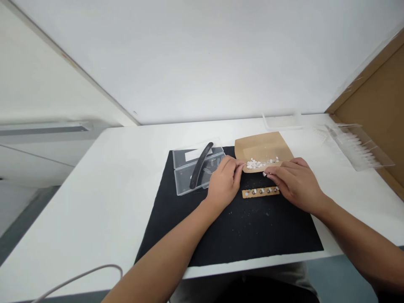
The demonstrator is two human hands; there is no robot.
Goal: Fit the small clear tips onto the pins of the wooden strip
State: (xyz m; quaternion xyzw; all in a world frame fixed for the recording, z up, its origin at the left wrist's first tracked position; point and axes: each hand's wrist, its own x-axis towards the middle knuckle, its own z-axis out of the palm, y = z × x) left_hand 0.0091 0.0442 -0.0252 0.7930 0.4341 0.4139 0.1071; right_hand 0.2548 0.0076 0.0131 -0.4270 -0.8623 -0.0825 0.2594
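Note:
My left hand (224,179) is closed in a pinch at the left corner of a brown paper tray (263,143); what lies between its fingertips is too small to name. Small white pieces (255,163) are heaped along the tray's near side. Thumb and fingers of my right hand (295,182) pinch a tiny shiny object (265,174) just in front of the tray. Below the hands, a cardboard strip (260,192) with several round metal bits and white pieces on it lies on a black mat (252,231).
An open clear plastic case (183,182) with small clear pieces stands left of my left hand, a black curved file (200,166) across it. Clear trays (358,147) lie at the right, by a brown board (375,101). A cable (91,270) runs along the lower left.

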